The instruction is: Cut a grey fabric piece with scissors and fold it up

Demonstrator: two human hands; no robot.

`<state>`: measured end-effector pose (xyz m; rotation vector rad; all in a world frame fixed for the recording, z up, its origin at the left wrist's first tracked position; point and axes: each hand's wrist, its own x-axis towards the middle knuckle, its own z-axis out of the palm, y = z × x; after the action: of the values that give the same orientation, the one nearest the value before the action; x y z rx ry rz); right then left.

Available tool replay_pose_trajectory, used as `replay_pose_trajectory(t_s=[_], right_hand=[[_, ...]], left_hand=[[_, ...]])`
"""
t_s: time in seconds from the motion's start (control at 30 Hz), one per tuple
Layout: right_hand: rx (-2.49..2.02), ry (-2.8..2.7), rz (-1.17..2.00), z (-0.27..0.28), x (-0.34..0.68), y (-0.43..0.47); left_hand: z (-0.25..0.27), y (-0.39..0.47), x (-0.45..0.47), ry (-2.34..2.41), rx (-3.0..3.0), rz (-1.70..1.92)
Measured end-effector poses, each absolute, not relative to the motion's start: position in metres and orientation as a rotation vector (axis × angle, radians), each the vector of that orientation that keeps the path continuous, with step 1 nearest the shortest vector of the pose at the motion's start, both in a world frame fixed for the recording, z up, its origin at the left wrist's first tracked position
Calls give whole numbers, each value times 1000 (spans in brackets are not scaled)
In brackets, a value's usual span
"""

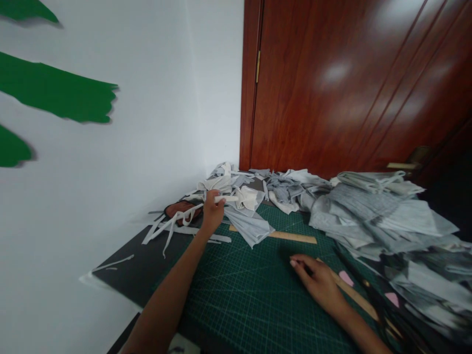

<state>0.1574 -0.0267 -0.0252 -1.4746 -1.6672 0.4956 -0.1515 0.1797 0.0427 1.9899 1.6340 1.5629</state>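
My left hand (213,210) reaches to the back of the table, its thumb and fingers closed on a white fabric strip (230,198) among loose scraps. Beside it lie a pale grey cloth piece (249,227) and a cream scrap (248,197). Over the green cutting mat (254,285), my right hand (317,282) has curled fingers, thumb tip close to the forefinger, with nothing visible in them. A wooden ruler (295,237) lies partly under the grey cloth. Another wooden ruler (354,292) runs beside my right hand, near black-handled scissors (379,309).
Folded grey fabric (376,206) is stacked at the right, with more cloth (435,285) in front. Grey scraps (291,187) lie by the brown door (332,88). Two pink pieces (345,278) rest near the scissors. A reddish-brown item (190,212) sits under white strips by the wall.
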Motion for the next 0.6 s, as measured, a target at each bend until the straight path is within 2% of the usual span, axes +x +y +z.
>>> replay_pose_trajectory(t_s=[0.03,0.1,0.27,0.43,0.6], right_hand=[[-1469,-1637,521,-25,157,-27],[-1397,-1521,632,-25,154,-27],[-1010,-1198,957,-19,143,-25],[-1235,-1292,951,-12,139,-25],[-1240,-1207,895,-13,137,-25]], left_hand=[[41,175,-139,1515,1949,1568],[34,161,-110,942,1605,1481],[4,103,-47,616,1514,1103],[-12,79,-38,552,1943,901],[-9,97,-50,749,2383,821]])
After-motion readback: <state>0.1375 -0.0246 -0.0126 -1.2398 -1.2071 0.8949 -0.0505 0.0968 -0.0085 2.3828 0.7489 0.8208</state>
